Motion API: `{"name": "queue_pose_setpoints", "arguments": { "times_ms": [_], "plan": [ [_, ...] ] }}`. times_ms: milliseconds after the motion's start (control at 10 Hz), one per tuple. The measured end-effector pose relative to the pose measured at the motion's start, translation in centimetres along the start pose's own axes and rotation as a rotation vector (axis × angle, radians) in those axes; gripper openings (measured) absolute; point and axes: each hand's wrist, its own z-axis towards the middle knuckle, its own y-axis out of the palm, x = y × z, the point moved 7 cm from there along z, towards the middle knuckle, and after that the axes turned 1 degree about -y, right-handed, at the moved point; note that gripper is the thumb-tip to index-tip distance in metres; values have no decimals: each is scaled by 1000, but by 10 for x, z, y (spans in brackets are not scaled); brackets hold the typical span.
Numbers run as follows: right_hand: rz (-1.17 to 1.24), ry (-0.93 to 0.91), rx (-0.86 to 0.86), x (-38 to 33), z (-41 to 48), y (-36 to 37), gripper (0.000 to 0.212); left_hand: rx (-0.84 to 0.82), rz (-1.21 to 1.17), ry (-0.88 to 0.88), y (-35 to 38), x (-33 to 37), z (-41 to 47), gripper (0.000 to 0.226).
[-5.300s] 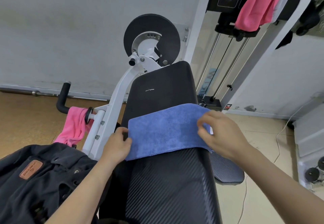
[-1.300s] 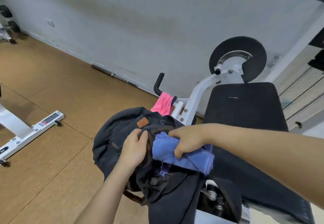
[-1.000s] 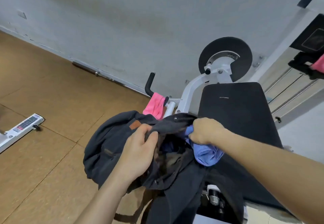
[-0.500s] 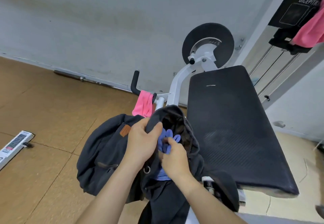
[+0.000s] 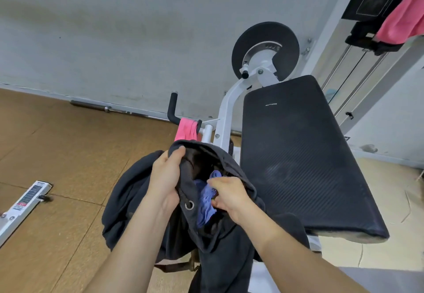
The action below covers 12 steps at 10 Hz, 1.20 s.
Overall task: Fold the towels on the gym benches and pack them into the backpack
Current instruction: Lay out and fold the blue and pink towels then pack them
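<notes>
Head view puts one towel close to packed: the crumpled blue terry-cloth towel (image 5: 206, 197) sits bunched in the mouth of the dark charcoal fabric backpack (image 5: 128, 201), its upper folds poking above the rim, just beside the black ribbed padded bench (image 5: 298, 155). The left hand (image 5: 166, 179) grips the bag's rim, thumb hooked over the edge, while the right hand (image 5: 229, 195) curls its fingers onto the towel, pressing downward. Left, I judge, are the pink towel (image 5: 187, 130) slung over a black handle and a second pink cloth (image 5: 403, 13) hanging on the cable machine
</notes>
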Motion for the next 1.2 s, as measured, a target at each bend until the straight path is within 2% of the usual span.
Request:
{"name": "queue_pose_setpoints", "arguments": {
  "times_ms": [100,200,300,400,500,600,700,800,900,1000,1100,1200],
  "plan": [
    [515,-36,108,3,-8,-10,18,-31,-51,-48,3,-3,-2,15],
    [-584,-186,100,-1,-19,-9,17,-84,-51,-1,9,6,-3,8],
    [-1603,-296,44,-17,-34,9,40,-159,64,68,20,14,-10,11],
    [-1503,-711,39,-48,-44,42,24,-142,106,73,18,16,-8,10],
    [-1491,-425,-371,-18,-24,63,23,-117,146,59,14,18,-3,6],
    [-1636,-242,-421,-7,-19,62,36,-51,187,30,4,11,6,6],
    [-1610,-277,-293,-2,-18,51,25,122,290,66,-24,11,26,9],
    [-1536,-337,-191,8,-24,39,19,258,932,249,-37,27,36,36],
    [-1523,-447,-177,17,-35,40,28,321,1607,797,3,39,14,52],
    [-1560,-488,-159,25,-39,38,42,-168,1840,1191,62,-4,-22,35],
    [-1555,-442,-154,32,-40,33,48,-276,2098,748,46,-50,2,52],
    [-1531,-467,-144,34,-41,33,39,-246,2206,405,15,-61,32,83]
  ]
}}
